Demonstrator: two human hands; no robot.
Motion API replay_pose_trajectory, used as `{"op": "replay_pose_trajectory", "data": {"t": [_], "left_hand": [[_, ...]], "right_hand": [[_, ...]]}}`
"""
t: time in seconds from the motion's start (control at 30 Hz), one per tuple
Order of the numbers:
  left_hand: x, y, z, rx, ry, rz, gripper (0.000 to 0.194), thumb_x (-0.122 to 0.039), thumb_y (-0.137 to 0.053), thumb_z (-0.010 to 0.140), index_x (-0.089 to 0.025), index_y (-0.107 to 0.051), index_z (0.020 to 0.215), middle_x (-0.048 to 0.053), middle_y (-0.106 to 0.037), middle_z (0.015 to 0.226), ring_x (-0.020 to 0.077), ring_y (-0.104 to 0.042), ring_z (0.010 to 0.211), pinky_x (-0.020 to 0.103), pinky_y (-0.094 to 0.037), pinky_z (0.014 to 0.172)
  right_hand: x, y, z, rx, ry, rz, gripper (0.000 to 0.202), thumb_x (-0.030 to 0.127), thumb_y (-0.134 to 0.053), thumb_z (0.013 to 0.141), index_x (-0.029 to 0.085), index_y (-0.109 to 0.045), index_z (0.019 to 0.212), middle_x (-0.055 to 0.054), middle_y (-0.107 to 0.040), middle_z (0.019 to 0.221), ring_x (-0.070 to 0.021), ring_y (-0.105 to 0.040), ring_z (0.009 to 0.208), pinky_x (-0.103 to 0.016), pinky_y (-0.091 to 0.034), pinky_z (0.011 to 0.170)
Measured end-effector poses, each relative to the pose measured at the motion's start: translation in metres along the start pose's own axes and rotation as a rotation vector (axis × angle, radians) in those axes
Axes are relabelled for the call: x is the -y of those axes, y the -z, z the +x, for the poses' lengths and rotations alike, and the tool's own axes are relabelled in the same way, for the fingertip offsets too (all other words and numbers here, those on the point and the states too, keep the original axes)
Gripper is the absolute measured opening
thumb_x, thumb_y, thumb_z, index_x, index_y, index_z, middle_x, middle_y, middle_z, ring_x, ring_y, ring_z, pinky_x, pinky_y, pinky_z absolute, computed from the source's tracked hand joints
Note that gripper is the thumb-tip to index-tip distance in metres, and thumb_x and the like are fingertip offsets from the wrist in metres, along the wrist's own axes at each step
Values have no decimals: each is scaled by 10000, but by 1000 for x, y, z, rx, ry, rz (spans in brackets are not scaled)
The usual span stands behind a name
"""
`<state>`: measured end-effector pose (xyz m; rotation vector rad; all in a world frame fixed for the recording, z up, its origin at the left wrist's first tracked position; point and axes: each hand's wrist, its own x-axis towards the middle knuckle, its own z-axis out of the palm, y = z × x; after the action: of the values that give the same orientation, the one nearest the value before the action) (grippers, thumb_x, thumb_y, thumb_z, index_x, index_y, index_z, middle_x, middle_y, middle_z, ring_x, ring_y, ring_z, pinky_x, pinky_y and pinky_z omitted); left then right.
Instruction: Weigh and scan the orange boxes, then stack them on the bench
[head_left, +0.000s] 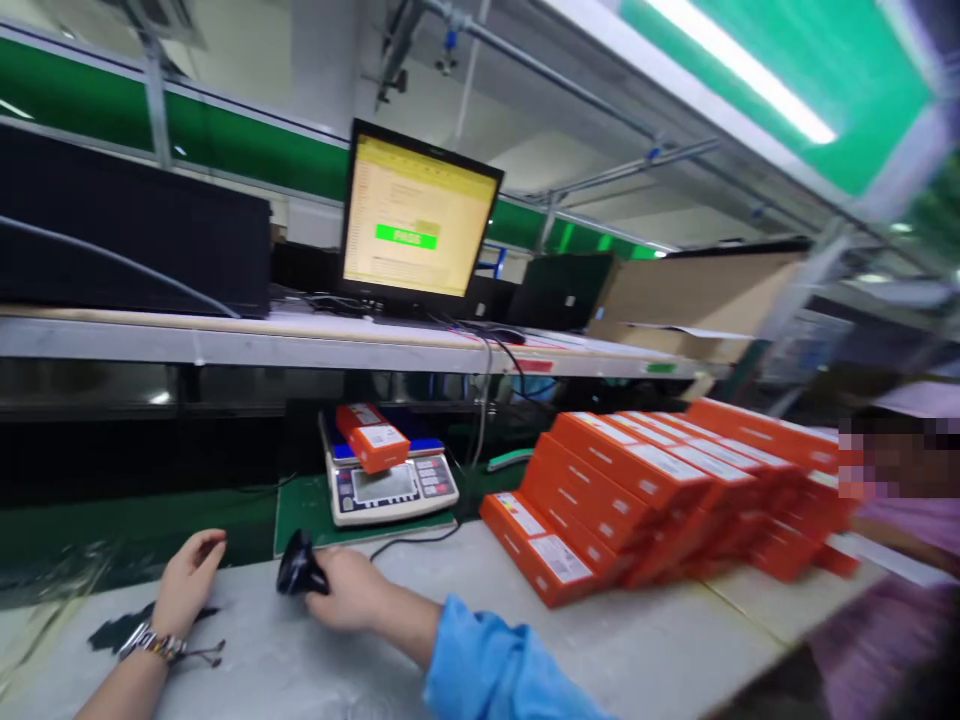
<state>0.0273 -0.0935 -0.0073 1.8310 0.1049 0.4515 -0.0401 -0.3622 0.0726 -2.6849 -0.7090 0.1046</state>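
Note:
My right hand [349, 588] is wrapped round a black handheld barcode scanner [298, 566], held over the front of the worktable. To its left, my left hand [189, 582] is open, with loosely bent fingers and nothing in them; a watch and a beaded bracelet circle that wrist. Beyond the scanner, a white digital weighing scale [394, 488] stands on a green mat [300, 515]. One orange box [371, 437] with a white label lies on the scale's blue pan, slightly overhanging the display.
Orange boxes [600, 500] are stacked on the right of the worktable [637, 650]. A monitor [416, 220] showing a green "PASS" bar stands on the shelf [247, 345] above. Cables hang below the shelf. Another person [892, 600] in pink is at the far right.

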Motion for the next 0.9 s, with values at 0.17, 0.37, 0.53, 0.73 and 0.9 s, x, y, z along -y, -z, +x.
{"op": "replay_pose_trajectory", "data": {"t": [0.17, 0.37, 0.53, 0.73, 0.9], "left_hand": [[4, -7, 1, 9, 40, -34, 506, -609, -554, 596, -180, -626, 854, 81, -687, 828, 253, -645, 801, 382, -517, 757], [-5, -16, -8, 229, -36, 204, 397, -494, -451, 672, -206, -643, 866, 46, -690, 807, 223, -640, 758, 338, -492, 714], [-11, -14, -12, 281, -40, 282, 375, -446, -433, 699, -204, -640, 897, 33, -693, 822, 200, -636, 731, 306, -484, 691], [-6, -13, -12, 259, -71, 237, 373, -463, -446, 685, -205, -648, 863, 36, -698, 796, 215, -645, 746, 313, -499, 695], [-1, -10, -12, 100, -51, 127, 400, -524, -464, 677, -201, -643, 829, 46, -708, 784, 228, -653, 739, 324, -517, 695]], "right_hand": [[-9, 92, -12, -273, -55, 321, 130, 212, -546, 879, 145, -646, 930, -3, -637, 773, -176, -591, 713, -226, -416, 616], [-22, 177, 2, -382, -475, 585, 270, 223, -501, 920, 128, -608, 692, -34, -596, 561, -155, -539, 509, -216, -404, 491], [-35, 193, 3, -344, -595, 629, 368, 208, -486, 958, 106, -618, 630, -95, -611, 533, -149, -550, 460, -196, -428, 448], [-40, 198, -7, -367, -579, 660, 324, 261, -537, 960, 98, -658, 707, -97, -635, 580, -159, -579, 486, -202, -466, 463], [-38, 213, -11, -340, -542, 663, 380, 316, -489, 985, 83, -668, 743, -108, -628, 596, -168, -578, 511, -219, -471, 482]]}}
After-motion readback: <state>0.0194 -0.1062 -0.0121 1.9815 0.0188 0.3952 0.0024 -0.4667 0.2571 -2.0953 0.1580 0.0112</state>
